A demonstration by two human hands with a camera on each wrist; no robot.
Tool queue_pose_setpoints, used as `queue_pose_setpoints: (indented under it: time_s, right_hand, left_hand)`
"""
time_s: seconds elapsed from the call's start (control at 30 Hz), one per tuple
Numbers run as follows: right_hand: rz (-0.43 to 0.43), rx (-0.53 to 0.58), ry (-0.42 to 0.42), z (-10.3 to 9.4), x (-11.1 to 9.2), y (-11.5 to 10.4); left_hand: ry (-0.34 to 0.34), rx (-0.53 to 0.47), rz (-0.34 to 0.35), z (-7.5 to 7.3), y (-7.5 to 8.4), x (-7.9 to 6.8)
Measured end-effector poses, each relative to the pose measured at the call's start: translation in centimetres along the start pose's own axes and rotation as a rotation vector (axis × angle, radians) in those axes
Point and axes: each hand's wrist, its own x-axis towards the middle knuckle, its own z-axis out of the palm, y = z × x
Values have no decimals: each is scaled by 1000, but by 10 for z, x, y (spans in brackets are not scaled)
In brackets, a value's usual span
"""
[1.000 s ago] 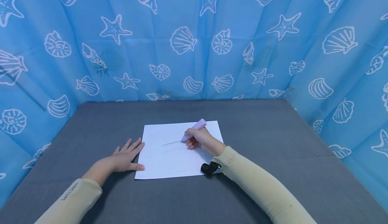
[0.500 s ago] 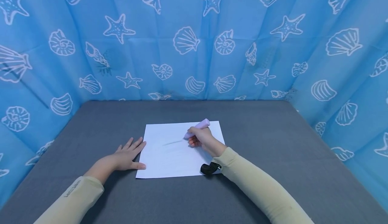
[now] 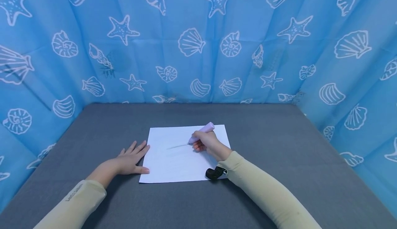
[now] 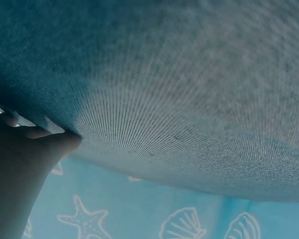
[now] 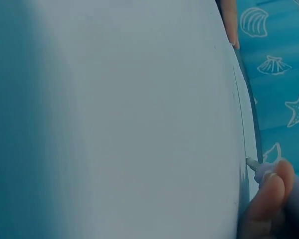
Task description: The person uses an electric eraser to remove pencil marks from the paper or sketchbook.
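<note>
In the head view a white sheet of paper (image 3: 173, 168) lies on the grey table, with a thin dark line (image 3: 177, 146) near its middle. My right hand (image 3: 207, 143) grips a thick lilac pen (image 3: 208, 127) between thumb and fingers. Its narrow pale tip meets the right end of that line; the right wrist view shows this tip (image 5: 251, 162) close up. Flat on the table, my left hand (image 3: 128, 162) has its fingers spread, and the fingertips and thumb touch the paper's left edge. In the left wrist view the left hand (image 4: 20, 159) shows dark at the left.
A grey cloth covers the table (image 3: 266, 136). Behind it and at both sides hangs a blue curtain (image 3: 167, 50) printed with white shells and starfish. Below the right wrist, a small black wrist camera (image 3: 214, 173) sits over the paper's lower right corner.
The head view has shifted slightly, so everything appears a little further right. Both hands keep nearly the same place on the paper; the pen's tip has barely moved.
</note>
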Motion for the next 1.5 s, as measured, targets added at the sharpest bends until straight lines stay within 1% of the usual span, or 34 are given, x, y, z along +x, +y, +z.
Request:
queue_pose_setpoints:
  time_s: [0.17, 0.43, 0.6, 0.7, 0.8, 0.97, 1.03, 1.1, 1.23, 1.3, 1.4, 1.5]
  right_hand:
    - [-9, -5, -8, 0, -1, 1]
    - [-9, -37, -63, 0, -3, 0]
    - [2, -41, -51, 1, -2, 2]
    - [9, -39, -51, 1, -3, 2]
    - [11, -43, -62, 0, -4, 2]
    - [7, -1, -69, -3, -5, 0]
    - [6, 5, -74, -4, -5, -1]
    - [-3, 2, -76, -3, -5, -2]
    - [-11, 12, -51, 0, -4, -4]
    - [-7, 12, -31, 0, -3, -4]
    - [9, -18, -17, 1, -2, -2]
    - [9, -39, -3, 1, -2, 0]
  left_hand:
    - [7, -6, 4, -1, 1, -2]
    - [7, 19, -16, 0, 1, -3]
    - [6, 17, -14, 0, 1, -3]
    - [7, -2, -3, 1, 0, -4]
    - [-8, 0, -7, 3, -2, -4]
    - [4, 0, -3, 3, -2, -3]
    - [18, -1, 4, 2, -2, -2]
    - [19, 9, -2, 1, -1, -2]
    - [10, 15, -18, -1, 0, -2]
    - [11, 4, -13, -1, -1, -1]
    - [26, 8, -4, 3, -5, 2]
    - [33, 6, 0, 6, -6, 2]
